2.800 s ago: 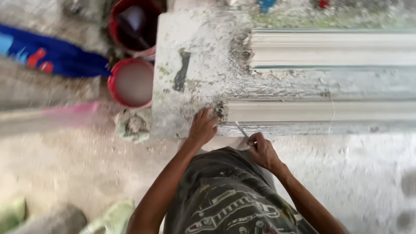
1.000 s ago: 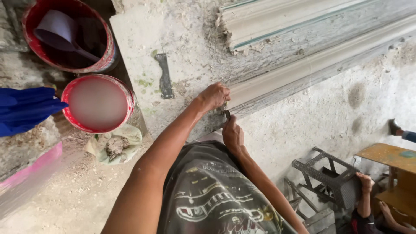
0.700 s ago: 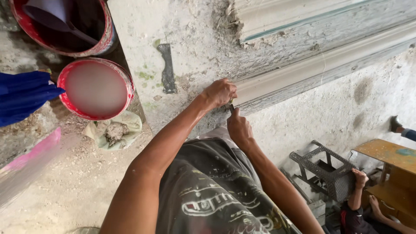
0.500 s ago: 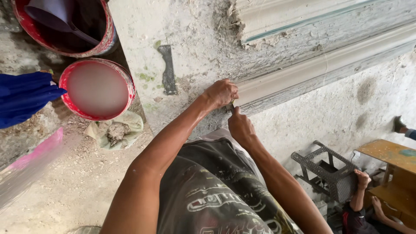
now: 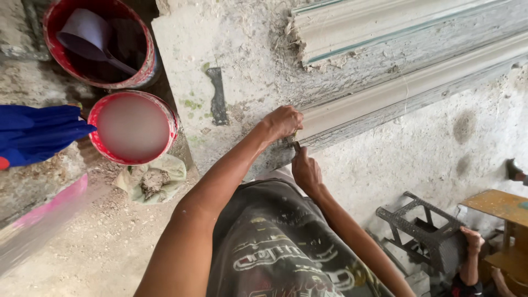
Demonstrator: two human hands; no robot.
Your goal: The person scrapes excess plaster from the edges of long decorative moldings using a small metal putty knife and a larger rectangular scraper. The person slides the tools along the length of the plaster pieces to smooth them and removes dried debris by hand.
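The long white plaster moulding strip (image 5: pixel 407 91) lies along the rough plaster-crusted table (image 5: pixel 242 49). The left hand (image 5: pixel 281 122) is clenched on its near end. The right hand (image 5: pixel 306 171) grips a small dark metal blade (image 5: pixel 296 146) touching that end. Two red buckets (image 5: pixel 132 127) stand just beside the table.

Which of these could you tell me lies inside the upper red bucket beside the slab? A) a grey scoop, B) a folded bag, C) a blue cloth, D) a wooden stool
A: a grey scoop rests tilted inside the upper red bucket, while the lower red bucket holds only pale liquid.
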